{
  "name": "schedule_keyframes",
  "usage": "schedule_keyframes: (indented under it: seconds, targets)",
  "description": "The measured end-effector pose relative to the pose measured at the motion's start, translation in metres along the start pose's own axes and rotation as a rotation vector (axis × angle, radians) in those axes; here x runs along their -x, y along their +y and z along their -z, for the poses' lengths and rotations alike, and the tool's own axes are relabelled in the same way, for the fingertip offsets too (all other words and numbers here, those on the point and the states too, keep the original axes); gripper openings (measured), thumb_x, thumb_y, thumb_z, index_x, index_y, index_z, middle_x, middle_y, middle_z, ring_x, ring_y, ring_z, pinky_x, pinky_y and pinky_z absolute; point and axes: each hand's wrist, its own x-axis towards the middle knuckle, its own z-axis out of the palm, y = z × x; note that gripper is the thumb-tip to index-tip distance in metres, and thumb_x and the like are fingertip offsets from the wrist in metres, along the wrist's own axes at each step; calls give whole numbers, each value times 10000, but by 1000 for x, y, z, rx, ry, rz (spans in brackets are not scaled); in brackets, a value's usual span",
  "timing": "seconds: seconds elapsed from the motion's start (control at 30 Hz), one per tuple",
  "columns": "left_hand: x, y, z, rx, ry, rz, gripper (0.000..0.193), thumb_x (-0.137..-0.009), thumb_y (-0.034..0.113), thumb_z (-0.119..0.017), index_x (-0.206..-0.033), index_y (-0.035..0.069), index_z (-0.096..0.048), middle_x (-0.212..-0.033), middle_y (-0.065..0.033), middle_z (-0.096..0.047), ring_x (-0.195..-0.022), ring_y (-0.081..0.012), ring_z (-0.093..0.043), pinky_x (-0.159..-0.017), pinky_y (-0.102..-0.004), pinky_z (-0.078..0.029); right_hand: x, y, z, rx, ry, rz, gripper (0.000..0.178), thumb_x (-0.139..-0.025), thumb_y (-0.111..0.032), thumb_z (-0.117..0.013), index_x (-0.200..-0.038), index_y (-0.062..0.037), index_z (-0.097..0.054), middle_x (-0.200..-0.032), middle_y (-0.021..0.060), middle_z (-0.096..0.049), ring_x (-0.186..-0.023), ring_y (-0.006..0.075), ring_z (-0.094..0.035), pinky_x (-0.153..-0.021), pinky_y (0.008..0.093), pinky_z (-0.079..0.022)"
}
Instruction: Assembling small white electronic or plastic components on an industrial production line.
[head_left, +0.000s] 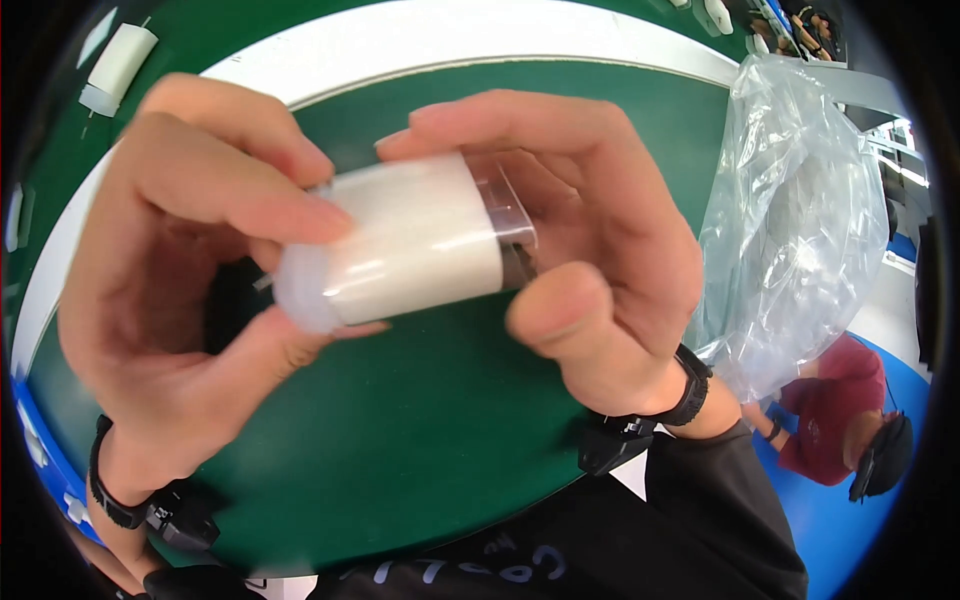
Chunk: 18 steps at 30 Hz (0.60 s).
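Observation:
Above the green table, I hold a white cylinder (415, 235) tilted a little, its right end higher. A clear plastic sleeve (515, 222) sticks out past that right end, and a frosted translucent cap (302, 288) covers the left end. A thin pale tip shows beside the cap. My left hand (190, 230) is closed on the cap end, fingers on top and thumb below. Around the sleeved end curls my right hand (610, 230), fingertips along the upper side and thumb by the lower corner. Motion blurs the cylinder slightly.
A similar white cylinder (122, 62) lies at the far left. The green table (400, 430) has a curved white band (480, 35). A large clear plastic bag (795, 230) stands at the right. Beyond it, a person in a red shirt (835, 410) is at the lower right.

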Motion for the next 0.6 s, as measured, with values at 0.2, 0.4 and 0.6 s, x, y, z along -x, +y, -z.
schedule_keyframes:
  seconds: [0.2,0.4,0.6]
  targets:
    - [-5,7,2,215,-56,91,770,-695,91,-881,-1323,-67,-464,-1375,-156,-456,-1128,-206,-571,-910,-317,-521,-2,-10,1,-7,-114,29,583,-895,25,-641,-1381,74,-323,-1382,272,-445,-1211,304,-546,-913,389,-559]
    - [-10,9,-1,192,-81,106,496,-763,-113,-735,-1224,-75,-557,-1185,-145,-541,-925,-146,-621,-616,-215,-541,3,-5,2,-9,-85,-63,445,-936,21,-594,-1332,89,-403,-1310,231,-513,-1132,268,-592,-858,359,-576]
    - [-4,12,-3,210,2,111,310,-848,-27,-693,-1142,-67,-604,-1112,-153,-554,-910,-191,-642,-675,-264,-599,2,-7,2,112,-93,0,326,-935,18,-627,-1235,101,-528,-1145,169,-634,-1011,202,-650,-852,314,-560]
